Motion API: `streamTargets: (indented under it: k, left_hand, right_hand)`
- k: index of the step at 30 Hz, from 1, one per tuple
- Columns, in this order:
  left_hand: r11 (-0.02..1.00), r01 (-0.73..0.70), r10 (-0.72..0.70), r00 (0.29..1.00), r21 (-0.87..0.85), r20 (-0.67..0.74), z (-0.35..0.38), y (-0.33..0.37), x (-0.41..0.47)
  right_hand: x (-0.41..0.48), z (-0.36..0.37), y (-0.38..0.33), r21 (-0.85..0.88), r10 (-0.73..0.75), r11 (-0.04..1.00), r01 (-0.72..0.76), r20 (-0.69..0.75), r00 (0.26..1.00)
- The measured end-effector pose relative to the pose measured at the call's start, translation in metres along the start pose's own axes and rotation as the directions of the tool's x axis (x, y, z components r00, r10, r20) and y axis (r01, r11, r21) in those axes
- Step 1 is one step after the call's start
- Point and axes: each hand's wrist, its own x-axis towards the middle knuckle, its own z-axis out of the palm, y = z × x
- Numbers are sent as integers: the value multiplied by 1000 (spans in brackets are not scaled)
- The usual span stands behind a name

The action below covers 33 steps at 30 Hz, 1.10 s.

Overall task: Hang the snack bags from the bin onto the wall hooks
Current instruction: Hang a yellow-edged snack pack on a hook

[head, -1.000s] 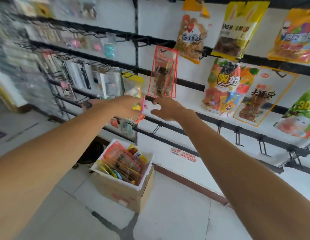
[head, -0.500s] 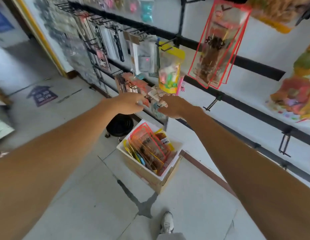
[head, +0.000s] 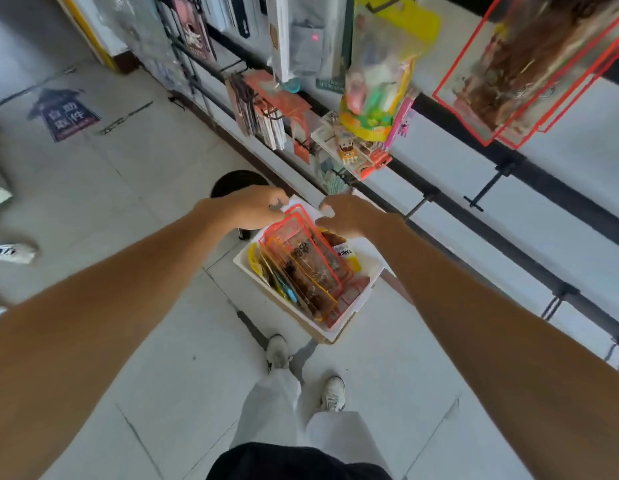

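**The bag's far end lies between both hands**

The red-edged snack bag [head: 302, 252] stands on edge at the front of a packed row in the bin [head: 365, 252], leaning slightly. Its long axis runs from the bin's far end toward the near right. The short far edge, where I would expect the hang hole to be, points up and away from the person. That edge is the part closest to the hands.

The left hand [head: 247, 209] hovers just left of this far edge and the right hand [head: 351, 214] just right of it, so the bag's top corner sits in the gap between them. Both hands have loosely bent fingers and neither plainly holds anything. Blur hides whether any fingertip touches the plastic. Neither hand looks clearly nearer, though the left fingertips seem a shade closer to the corner.

The bin rests on the floor [head: 134, 209] close to the wall. A bare wall hook [head: 488, 188] juts out above and to the right of the bin. The lift would likely go up and rightward, with the bag's far edge leading.
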Motion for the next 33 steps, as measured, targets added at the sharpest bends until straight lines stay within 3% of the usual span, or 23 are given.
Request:
streamTargets:
  k: [6,14,22,26,33]
  left_hand:
    - [994,-38,42,999,-105,35,28,-52,41]
    - [987,15,4,993,-157,119,72,-114,83]
    - [980,-56,60,998,-189,14,126,-154,142]
    - [979,-47,54,998,-198,31,149,-163,160]
    - [961,-26,34,999,-275,25,148,-167,159]
  right_hand:
    - [54,28,-3,75,55,995,-62,101,993]
    - [123,89,4,130,109,981,-142,233,966]
    - [202,185,28,188,90,971,-148,288,953]
    - [221,229,34,226,159,952,-207,212,964]
    - [215,247,30,144,172,974,-173,20,985]
